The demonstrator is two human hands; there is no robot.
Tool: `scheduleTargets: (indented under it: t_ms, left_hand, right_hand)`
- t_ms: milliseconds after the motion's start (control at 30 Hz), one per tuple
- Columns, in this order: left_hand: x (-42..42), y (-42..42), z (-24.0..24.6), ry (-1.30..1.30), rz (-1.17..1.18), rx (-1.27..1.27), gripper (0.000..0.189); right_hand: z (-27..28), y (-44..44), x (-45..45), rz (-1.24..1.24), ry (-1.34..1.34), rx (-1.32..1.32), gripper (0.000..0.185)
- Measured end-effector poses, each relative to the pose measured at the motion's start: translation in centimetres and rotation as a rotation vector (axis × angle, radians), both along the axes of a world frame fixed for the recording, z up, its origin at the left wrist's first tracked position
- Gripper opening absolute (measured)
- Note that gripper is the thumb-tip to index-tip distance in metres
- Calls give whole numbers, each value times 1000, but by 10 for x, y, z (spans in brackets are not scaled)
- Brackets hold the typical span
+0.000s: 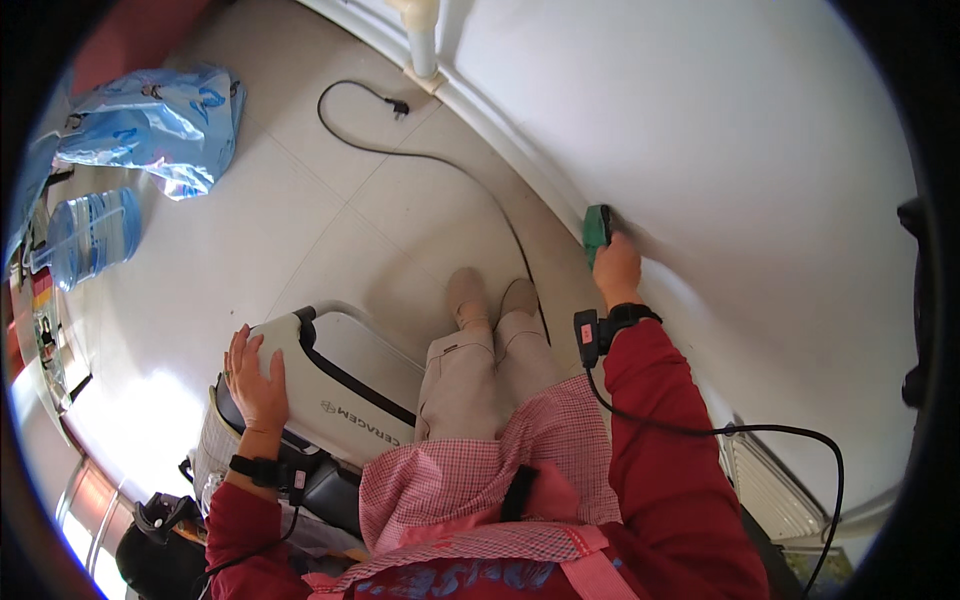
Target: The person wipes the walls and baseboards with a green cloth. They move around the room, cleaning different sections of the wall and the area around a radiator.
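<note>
My right hand (619, 270) is closed around a green hand-held tool (597, 226) with a dark side, low against the white wall (720, 165). Its far end reaches the top of the white baseboard pipe or trim; the side towards the wall is partly hidden. On the left, my left hand (257, 382) rests flat with spread fingers on the white cover of a Ceragem appliance (341, 386). A grey tubular handle (346, 307) curves out from that appliance. Black straps with small boxes and cables sit on both wrists.
A black power cord (457, 163) with its plug (400, 108) lies on the tiled floor (315, 217). A blue plastic bag (180, 124) and a large water bottle (94, 232) stand at the left. A vertical pipe (423, 49) meets the wall base. A white radiator-like panel (776, 480) is behind my right arm.
</note>
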State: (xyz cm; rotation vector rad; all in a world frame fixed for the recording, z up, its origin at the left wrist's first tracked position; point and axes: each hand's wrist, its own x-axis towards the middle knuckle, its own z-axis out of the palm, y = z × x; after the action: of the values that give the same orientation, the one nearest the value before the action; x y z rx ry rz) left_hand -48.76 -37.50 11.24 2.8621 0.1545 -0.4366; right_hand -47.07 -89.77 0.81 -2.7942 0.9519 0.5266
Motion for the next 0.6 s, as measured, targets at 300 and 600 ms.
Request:
scheduleTargets:
  t_ms: [300, 600]
  left_hand:
    - [5, -1, 6, 40, -8, -35, 32]
    - [9, -1, 9, 32, -72, -11, 34]
  right_hand:
    - [-63, 25, 18, 96, 86, -196, 19]
    - [-80, 103, 144, 407, -233, -80, 20]
